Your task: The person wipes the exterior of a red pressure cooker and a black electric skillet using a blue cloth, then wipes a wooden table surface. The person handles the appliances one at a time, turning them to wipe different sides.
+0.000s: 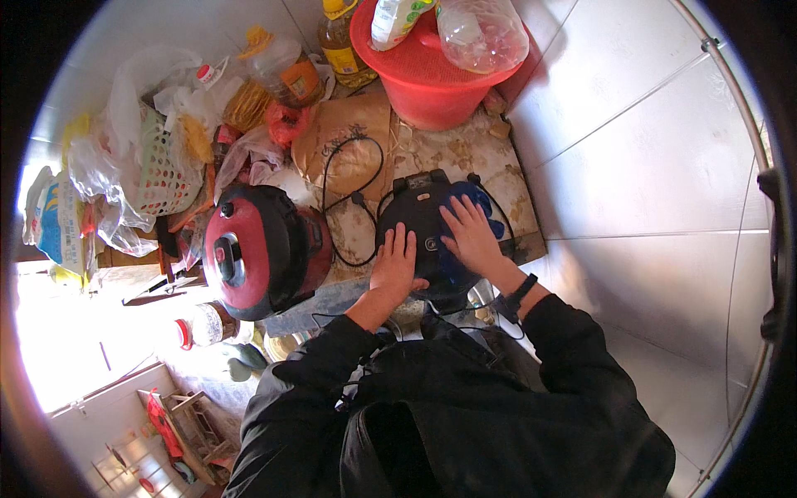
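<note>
A round black electric appliance with a lid (405, 218), perhaps an electric griddle, sits on the worn tabletop before me. My left hand (396, 261) lies flat on the lid's left part, fingers extended. On the right part rests my right hand (471, 238), fingers spread, over a dark blue cloth (482, 202) that covers that side. What lies under the cloth is hidden. A black power cord (324, 187) loops on the table to the left of the appliance. Farther left stands a red and black electric cooker (268, 252) with its lid down.
A red plastic basin (429, 93) stands at the back, with a clear plastic bottle (482, 37) on top. Brown paper (342, 149), an oil bottle (346, 56) and a green perforated basket (165, 168) with plastic bags crowd the back left. A tiled wall (629, 180) borders the right.
</note>
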Demonstrator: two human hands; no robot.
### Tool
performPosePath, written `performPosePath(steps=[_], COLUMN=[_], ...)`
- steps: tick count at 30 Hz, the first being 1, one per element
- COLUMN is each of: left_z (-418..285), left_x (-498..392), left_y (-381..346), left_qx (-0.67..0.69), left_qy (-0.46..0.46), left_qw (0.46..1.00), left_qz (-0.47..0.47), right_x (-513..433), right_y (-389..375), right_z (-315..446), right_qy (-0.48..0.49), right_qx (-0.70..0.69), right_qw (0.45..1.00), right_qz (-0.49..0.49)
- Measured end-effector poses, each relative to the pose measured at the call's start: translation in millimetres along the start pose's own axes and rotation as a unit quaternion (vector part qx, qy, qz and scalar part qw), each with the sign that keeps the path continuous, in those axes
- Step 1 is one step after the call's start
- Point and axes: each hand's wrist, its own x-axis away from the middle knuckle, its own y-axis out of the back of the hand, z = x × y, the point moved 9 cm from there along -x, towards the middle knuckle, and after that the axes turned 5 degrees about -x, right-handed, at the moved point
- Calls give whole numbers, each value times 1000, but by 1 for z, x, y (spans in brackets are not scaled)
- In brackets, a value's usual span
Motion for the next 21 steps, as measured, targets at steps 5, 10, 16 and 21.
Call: performPosePath(steps=[5, 10, 16, 21], left_z=[0, 1, -1, -1], left_x=[-2, -2, -2, -3], left_y=[0, -3, 1, 1], left_qx=[21, 17, -5, -3], left_qy=[1, 13, 9, 12], left_qw=[1000, 1000, 1000, 1000], left_qz=[1, 2, 4, 26], right_x=[-65, -73, -15, 86], right_y=[-6, 4, 7, 0], right_z=[-28, -35, -30, -19], right_qy=[-31, -102, -62, -119], right_qx=[-11, -129, -82, -94], right_qw=[998, 985, 990, 981], right_qz=[-50, -58, -101, -118])
